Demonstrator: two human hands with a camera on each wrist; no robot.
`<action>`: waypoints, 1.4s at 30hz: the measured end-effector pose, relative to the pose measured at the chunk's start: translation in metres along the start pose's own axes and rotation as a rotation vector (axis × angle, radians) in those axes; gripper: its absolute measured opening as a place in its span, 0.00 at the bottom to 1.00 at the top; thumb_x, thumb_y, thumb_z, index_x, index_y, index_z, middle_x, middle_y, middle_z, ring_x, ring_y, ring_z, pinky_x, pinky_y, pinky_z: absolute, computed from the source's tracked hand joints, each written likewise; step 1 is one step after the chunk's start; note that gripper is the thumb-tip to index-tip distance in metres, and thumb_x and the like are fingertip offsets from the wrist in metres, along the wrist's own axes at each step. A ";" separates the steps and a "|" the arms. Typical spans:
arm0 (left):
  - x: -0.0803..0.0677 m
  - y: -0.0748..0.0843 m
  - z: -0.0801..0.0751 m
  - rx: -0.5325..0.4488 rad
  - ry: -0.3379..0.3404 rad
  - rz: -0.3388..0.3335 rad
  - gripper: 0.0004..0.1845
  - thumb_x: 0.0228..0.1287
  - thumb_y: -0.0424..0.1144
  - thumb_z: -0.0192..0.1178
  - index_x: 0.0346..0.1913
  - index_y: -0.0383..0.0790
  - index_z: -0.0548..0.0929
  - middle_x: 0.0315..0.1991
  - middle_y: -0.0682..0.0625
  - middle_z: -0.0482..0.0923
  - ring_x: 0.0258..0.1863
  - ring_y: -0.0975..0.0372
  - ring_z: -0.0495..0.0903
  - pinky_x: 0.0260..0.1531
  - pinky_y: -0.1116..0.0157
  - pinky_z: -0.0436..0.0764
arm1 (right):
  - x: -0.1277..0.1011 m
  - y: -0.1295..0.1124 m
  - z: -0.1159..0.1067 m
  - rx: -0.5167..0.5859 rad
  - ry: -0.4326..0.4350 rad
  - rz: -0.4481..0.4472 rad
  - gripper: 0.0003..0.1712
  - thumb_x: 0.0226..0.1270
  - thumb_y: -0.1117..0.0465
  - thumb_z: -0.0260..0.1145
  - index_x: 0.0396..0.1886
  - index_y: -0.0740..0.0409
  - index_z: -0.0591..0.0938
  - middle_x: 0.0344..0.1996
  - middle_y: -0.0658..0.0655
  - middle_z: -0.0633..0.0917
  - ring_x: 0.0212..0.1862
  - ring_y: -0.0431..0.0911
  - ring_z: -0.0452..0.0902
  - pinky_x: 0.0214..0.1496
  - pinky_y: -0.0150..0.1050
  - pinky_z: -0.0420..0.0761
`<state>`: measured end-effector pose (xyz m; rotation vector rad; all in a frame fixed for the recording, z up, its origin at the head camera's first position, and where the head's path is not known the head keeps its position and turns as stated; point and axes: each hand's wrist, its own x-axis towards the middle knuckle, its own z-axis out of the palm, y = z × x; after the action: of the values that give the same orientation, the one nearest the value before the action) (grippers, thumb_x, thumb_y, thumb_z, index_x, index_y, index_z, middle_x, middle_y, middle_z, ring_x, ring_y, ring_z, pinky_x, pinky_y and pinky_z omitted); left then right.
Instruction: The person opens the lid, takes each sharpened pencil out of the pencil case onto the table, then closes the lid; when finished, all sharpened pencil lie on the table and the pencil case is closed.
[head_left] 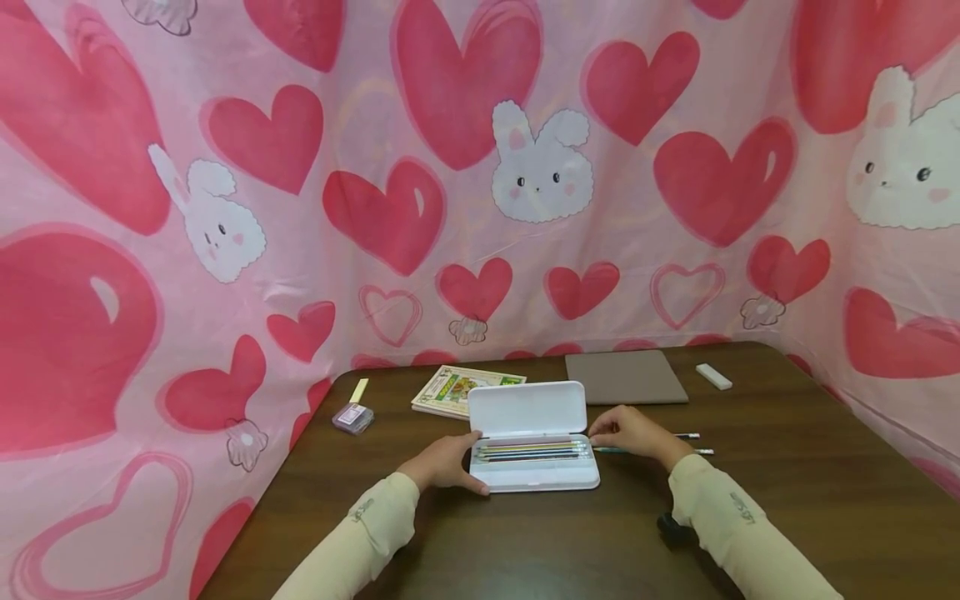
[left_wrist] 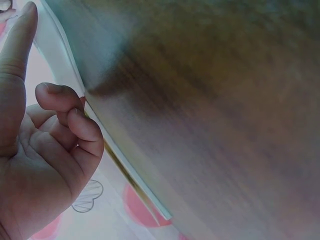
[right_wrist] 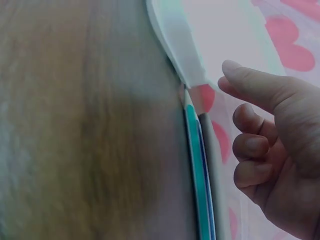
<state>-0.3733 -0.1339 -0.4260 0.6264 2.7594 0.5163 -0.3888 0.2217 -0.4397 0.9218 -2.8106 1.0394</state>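
Note:
A white pencil case [head_left: 536, 478] lies with its lid [head_left: 528, 408] raised. Inside rest several pencils [head_left: 531, 451] side by side. My left hand [head_left: 444, 463] holds the case's left end, thumb at the front corner and a finger at the back; its other fingers curl in the left wrist view. At the right end, my right hand [head_left: 636, 432] has thumb and forefinger close together beside the hinge corner, the remaining fingers curled. Whether anything lies between those fingertips is hidden. A teal pencil [right_wrist: 198, 165] and a dark one [head_left: 687, 436] lie on the table beneath that hand.
Behind the case are a booklet [head_left: 450, 392] and a grey-brown flat board [head_left: 626, 377]. A white block [head_left: 713, 377] lies far right. Left stand a small clear packet [head_left: 352, 418] and a yellow strip [head_left: 359, 390]. A black object [head_left: 674, 531] sits near my right sleeve.

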 end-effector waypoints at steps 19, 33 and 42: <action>0.001 -0.001 0.002 -0.021 0.002 -0.009 0.54 0.39 0.62 0.70 0.70 0.43 0.60 0.66 0.45 0.65 0.64 0.52 0.66 0.62 0.49 0.66 | 0.011 -0.009 0.016 -0.068 -0.037 -0.053 0.09 0.51 0.58 0.72 0.29 0.58 0.85 0.17 0.43 0.74 0.22 0.32 0.64 0.23 0.28 0.68; 0.000 0.000 0.000 -0.025 0.002 0.001 0.53 0.39 0.60 0.71 0.69 0.42 0.60 0.66 0.45 0.65 0.64 0.51 0.66 0.62 0.48 0.66 | 0.017 -0.019 0.015 -0.142 -0.053 0.000 0.09 0.49 0.58 0.73 0.25 0.57 0.83 0.18 0.44 0.73 0.23 0.34 0.64 0.25 0.28 0.67; 0.002 -0.003 0.002 -0.015 0.013 0.013 0.54 0.38 0.61 0.71 0.69 0.41 0.60 0.66 0.45 0.65 0.63 0.53 0.67 0.62 0.50 0.66 | 0.017 -0.024 0.015 -0.214 -0.042 0.042 0.09 0.48 0.55 0.74 0.25 0.53 0.84 0.19 0.44 0.74 0.24 0.36 0.65 0.26 0.29 0.67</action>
<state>-0.3761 -0.1352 -0.4290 0.6398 2.7627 0.5450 -0.3872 0.1897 -0.4341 0.8745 -2.9133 0.7112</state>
